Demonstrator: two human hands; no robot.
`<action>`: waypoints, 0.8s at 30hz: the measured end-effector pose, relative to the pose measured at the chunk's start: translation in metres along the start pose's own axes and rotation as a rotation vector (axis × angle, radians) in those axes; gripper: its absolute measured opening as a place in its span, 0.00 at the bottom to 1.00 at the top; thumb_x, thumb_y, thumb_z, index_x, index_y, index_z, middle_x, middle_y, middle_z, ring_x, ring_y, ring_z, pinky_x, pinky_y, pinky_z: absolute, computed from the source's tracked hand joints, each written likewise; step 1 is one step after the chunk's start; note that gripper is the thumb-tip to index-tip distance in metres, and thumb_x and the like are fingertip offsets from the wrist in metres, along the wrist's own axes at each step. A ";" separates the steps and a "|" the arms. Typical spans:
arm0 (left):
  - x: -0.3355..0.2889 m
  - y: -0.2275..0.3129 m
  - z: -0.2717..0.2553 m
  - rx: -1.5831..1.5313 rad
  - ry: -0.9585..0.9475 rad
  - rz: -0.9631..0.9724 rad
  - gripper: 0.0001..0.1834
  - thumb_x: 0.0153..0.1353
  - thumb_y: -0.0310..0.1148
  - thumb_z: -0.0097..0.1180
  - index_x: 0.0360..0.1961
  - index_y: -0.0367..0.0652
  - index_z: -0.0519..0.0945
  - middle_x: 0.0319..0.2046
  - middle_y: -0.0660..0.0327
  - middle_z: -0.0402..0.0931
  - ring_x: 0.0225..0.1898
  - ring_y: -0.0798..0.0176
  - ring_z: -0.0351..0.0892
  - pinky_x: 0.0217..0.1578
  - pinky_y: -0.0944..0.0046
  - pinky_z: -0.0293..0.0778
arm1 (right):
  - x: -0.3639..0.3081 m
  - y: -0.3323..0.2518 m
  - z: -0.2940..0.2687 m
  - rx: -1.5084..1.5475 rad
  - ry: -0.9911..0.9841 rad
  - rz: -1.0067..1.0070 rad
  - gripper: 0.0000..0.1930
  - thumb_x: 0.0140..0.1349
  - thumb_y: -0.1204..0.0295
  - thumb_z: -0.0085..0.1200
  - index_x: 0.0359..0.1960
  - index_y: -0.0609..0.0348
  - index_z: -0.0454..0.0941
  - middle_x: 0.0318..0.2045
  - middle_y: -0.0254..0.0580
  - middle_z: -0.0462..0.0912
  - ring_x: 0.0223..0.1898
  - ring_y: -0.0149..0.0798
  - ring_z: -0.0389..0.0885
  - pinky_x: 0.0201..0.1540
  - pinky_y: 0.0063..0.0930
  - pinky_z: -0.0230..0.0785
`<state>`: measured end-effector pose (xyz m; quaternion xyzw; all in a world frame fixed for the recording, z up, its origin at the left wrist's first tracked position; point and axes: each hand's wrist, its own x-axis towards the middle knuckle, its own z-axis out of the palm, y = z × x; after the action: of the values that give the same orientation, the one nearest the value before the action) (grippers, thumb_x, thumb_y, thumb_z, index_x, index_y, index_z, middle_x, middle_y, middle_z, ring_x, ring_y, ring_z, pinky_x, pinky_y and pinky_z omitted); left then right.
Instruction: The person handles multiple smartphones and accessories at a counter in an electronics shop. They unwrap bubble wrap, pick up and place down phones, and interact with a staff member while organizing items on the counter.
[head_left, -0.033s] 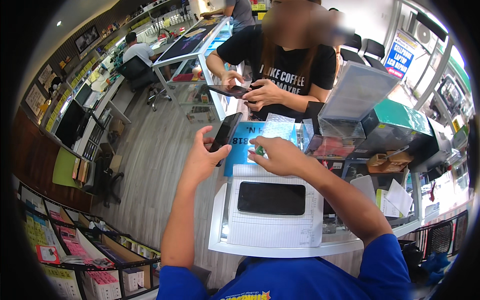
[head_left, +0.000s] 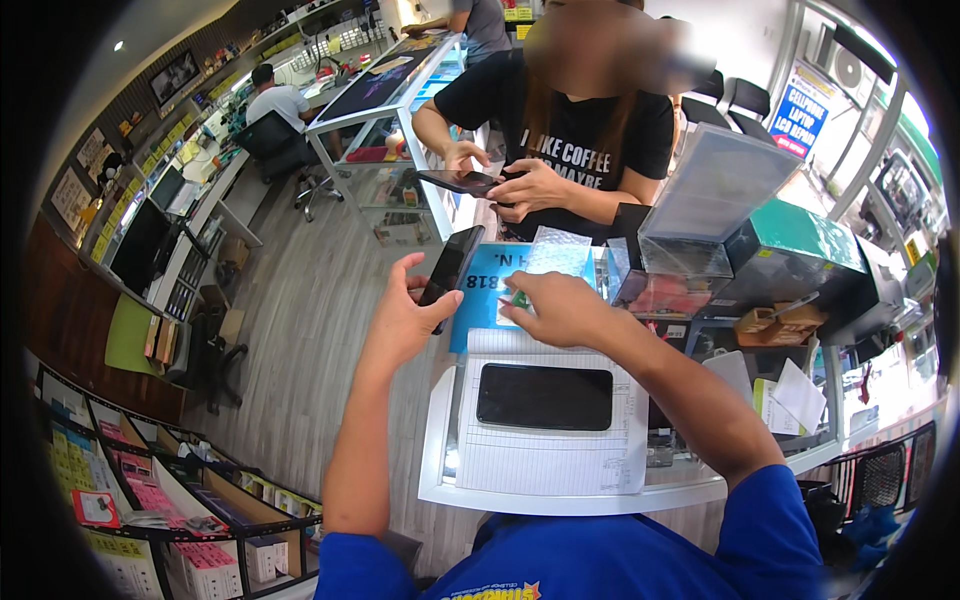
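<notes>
My left hand (head_left: 408, 315) is closed around the edges of a dark smartphone (head_left: 455, 264), held up tilted at the counter's left side. Over a blue printed sheet (head_left: 477, 312), my right hand (head_left: 563, 312) has its thumb and index finger around a small green and white item (head_left: 519, 300), which the fingers partly hide; its kind I cannot make out. Just below that hand, a black smartphone (head_left: 545, 397) lies flat on an open lined notebook (head_left: 550, 462) with some handwriting. Bubble wrap (head_left: 560, 252) rests on the blue sheet, beyond my right hand.
Across the counter (head_left: 560, 497), a person in a black T-shirt (head_left: 590, 130) holds another phone (head_left: 458, 181) in both hands. Right of my work are a clear acrylic stand (head_left: 715, 185), a green-topped box (head_left: 800, 235) and loose papers (head_left: 795, 395). Shelves with packages (head_left: 170, 500) stand lower left.
</notes>
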<state>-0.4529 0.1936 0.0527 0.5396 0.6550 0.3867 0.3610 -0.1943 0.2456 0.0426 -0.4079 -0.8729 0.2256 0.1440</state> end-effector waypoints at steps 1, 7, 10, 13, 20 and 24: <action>-0.002 -0.001 -0.001 -0.002 -0.009 -0.010 0.51 0.60 0.44 0.78 0.78 0.42 0.63 0.61 0.48 0.75 0.57 0.59 0.77 0.54 0.56 0.81 | -0.001 0.003 0.001 -0.078 -0.043 0.054 0.21 0.73 0.56 0.57 0.52 0.64 0.81 0.41 0.59 0.90 0.45 0.63 0.89 0.51 0.55 0.79; -0.019 -0.018 -0.012 -0.071 -0.020 -0.005 0.51 0.59 0.44 0.78 0.79 0.43 0.63 0.63 0.48 0.73 0.58 0.59 0.76 0.55 0.56 0.81 | -0.024 -0.014 -0.012 -0.216 -0.096 0.101 0.18 0.71 0.58 0.58 0.47 0.63 0.81 0.35 0.61 0.89 0.40 0.63 0.90 0.47 0.58 0.80; -0.012 -0.010 -0.010 -0.071 -0.028 0.028 0.51 0.58 0.43 0.78 0.78 0.44 0.63 0.61 0.49 0.74 0.60 0.58 0.76 0.55 0.56 0.81 | -0.001 -0.015 -0.020 -0.191 0.009 0.048 0.18 0.71 0.58 0.58 0.48 0.64 0.81 0.35 0.61 0.89 0.40 0.63 0.90 0.47 0.58 0.80; -0.009 -0.001 -0.002 0.048 0.006 0.071 0.51 0.58 0.43 0.78 0.78 0.44 0.64 0.60 0.50 0.76 0.60 0.57 0.76 0.56 0.54 0.81 | 0.016 -0.004 -0.017 -0.166 0.048 0.037 0.18 0.70 0.59 0.60 0.46 0.64 0.82 0.36 0.62 0.89 0.42 0.63 0.90 0.45 0.57 0.80; 0.000 -0.009 0.016 0.289 0.118 0.158 0.49 0.55 0.43 0.78 0.75 0.41 0.67 0.60 0.45 0.78 0.62 0.48 0.77 0.63 0.49 0.76 | -0.004 0.002 0.015 -0.361 0.200 0.328 0.18 0.72 0.59 0.61 0.47 0.65 0.83 0.42 0.58 0.88 0.42 0.63 0.88 0.46 0.52 0.80; 0.015 -0.010 0.032 0.457 0.127 0.296 0.48 0.53 0.44 0.77 0.72 0.36 0.69 0.58 0.41 0.79 0.61 0.39 0.76 0.64 0.45 0.73 | -0.032 -0.017 0.010 -0.199 0.400 0.211 0.19 0.71 0.57 0.63 0.47 0.65 0.82 0.47 0.56 0.87 0.38 0.57 0.89 0.43 0.50 0.81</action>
<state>-0.4309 0.2105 0.0282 0.6715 0.6607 0.3103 0.1276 -0.1892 0.2090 0.0407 -0.5456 -0.7975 0.0674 0.2486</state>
